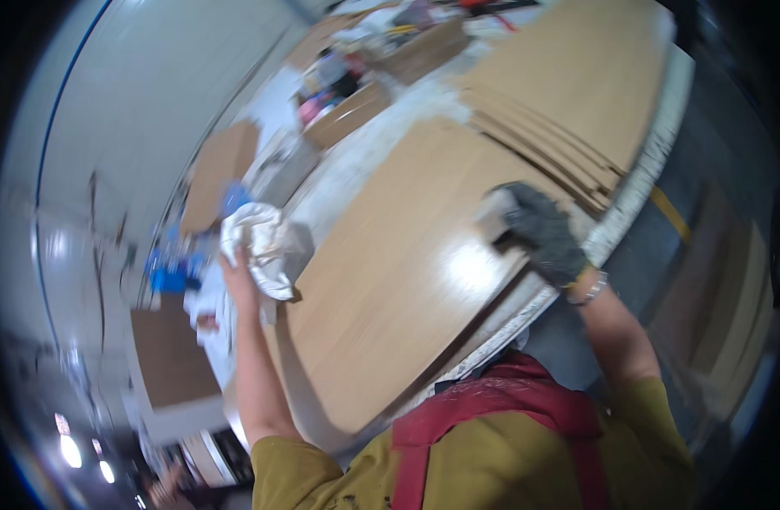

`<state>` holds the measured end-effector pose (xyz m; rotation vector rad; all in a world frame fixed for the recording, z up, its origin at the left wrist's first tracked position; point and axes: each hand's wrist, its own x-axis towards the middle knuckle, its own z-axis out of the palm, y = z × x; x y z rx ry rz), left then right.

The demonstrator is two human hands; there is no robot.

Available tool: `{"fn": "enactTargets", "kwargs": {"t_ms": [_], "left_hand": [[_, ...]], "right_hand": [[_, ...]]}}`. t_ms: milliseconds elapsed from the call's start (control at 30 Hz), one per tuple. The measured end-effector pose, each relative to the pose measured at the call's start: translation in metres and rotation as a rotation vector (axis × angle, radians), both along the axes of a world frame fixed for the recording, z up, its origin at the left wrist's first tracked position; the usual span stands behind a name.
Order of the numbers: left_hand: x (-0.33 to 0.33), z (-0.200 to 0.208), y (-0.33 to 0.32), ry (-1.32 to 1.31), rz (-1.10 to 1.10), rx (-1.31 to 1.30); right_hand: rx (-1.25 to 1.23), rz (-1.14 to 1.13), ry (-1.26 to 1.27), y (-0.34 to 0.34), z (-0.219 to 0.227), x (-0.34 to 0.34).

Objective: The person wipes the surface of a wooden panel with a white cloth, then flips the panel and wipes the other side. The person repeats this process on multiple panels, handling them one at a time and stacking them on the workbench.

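Note:
A light wood panel (398,263) with a smooth face lies on the worktable in front of me. My left hand (239,270), bare, is closed on a crumpled white cloth (258,238) beyond the panel's left edge. My right hand (544,236) wears a dark grey glove and grips a small pale block (494,217) over the right part of the panel. The block is blurred; I cannot tell whether it touches the wood. The glove hides part of the block and the panel's edge.
Similar wood panels (577,76) are stacked at the far right. Open boxes of bottles and small items, including a cardboard box (351,115), stand along the back. A blue object (170,280) and a brown board (175,357) are at left. The table's edge (645,170) is pale and speckled.

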<state>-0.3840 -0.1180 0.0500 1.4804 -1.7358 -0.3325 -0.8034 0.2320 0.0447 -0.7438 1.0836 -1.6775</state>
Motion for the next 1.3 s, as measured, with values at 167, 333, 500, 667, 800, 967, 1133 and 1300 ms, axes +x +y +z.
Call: {"fn": "enactTargets", "kwargs": {"t_ms": [167, 333, 500, 667, 800, 967, 1133, 1300], "left_hand": [[0.253, 0.076, 0.173, 0.546, 0.525, 0.218], [0.409, 0.029, 0.327, 0.328, 0.891, 0.289], [0.387, -0.024, 0.342, -0.148, 0.856, 0.478], [0.474, -0.07, 0.314, -0.01, 0.541, 0.226], [0.503, -0.096, 0.254, -0.13, 0.648, 0.419], [0.44, -0.08, 0.2, -0.055, 0.555, 0.463], [0.393, -0.069, 0.162, 0.004, 0.45, 0.484], [0.362, -0.052, 0.16, 0.087, 0.404, 0.507]], "right_hand": [[0.084, -0.226, 0.518, -0.008, -0.013, -0.055], [0.102, -0.069, 0.73, -0.021, -0.06, -0.112], [0.139, -0.044, 0.624, -0.009, -0.022, -0.077], [0.158, -0.049, 0.513, 0.033, 0.002, -0.022], [0.283, -0.188, 0.61, 0.091, 0.011, 0.015], [0.327, -0.107, 0.569, 0.104, 0.021, 0.024], [0.233, -0.285, 0.271, 0.11, 0.018, 0.029], [0.169, -0.348, 0.221, 0.112, 0.061, 0.008]]}}
